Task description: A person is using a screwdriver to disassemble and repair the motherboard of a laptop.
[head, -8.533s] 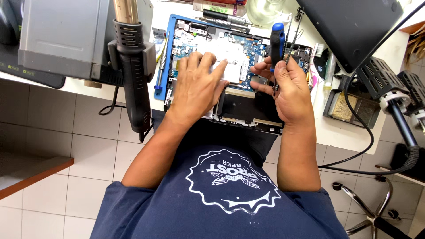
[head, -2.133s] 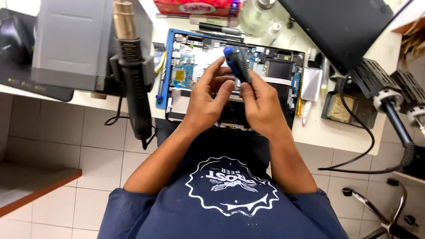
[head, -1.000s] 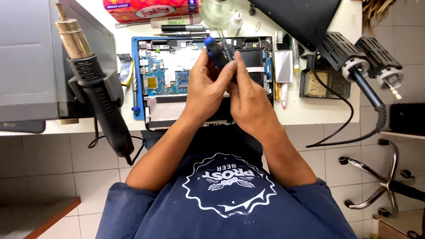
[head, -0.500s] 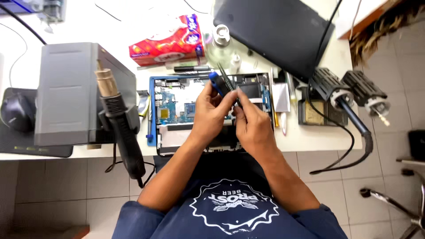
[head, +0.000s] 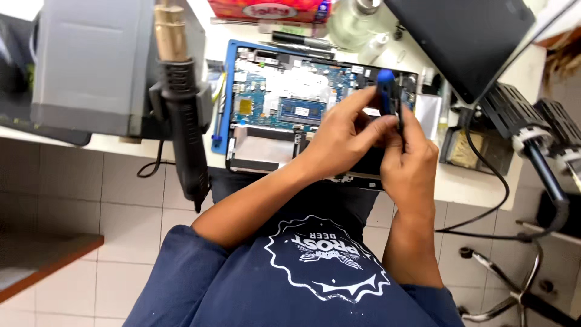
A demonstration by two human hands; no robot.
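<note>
While both hands meet over the opened laptop, a blue-handled screwdriver is held upright between them above the machine's right half. Head view, items as seen:

- Left hand: closed, fingertips pinched on the screwdriver's handle.
- Right hand: closed around the lower part of the tool; the tip is hidden.
- Laptop: laid near the front edge of the worktop, bottom cover already off, blue circuit board and memory module exposed. Judged partway through disassembly; board and metal shields are still seated.
- Hot-air gun: hung nozzle-up on a grey station, at the worktop's left edge.
- Closed black laptop: at the back right corner.
- Red packet: along the back edge.
</note>
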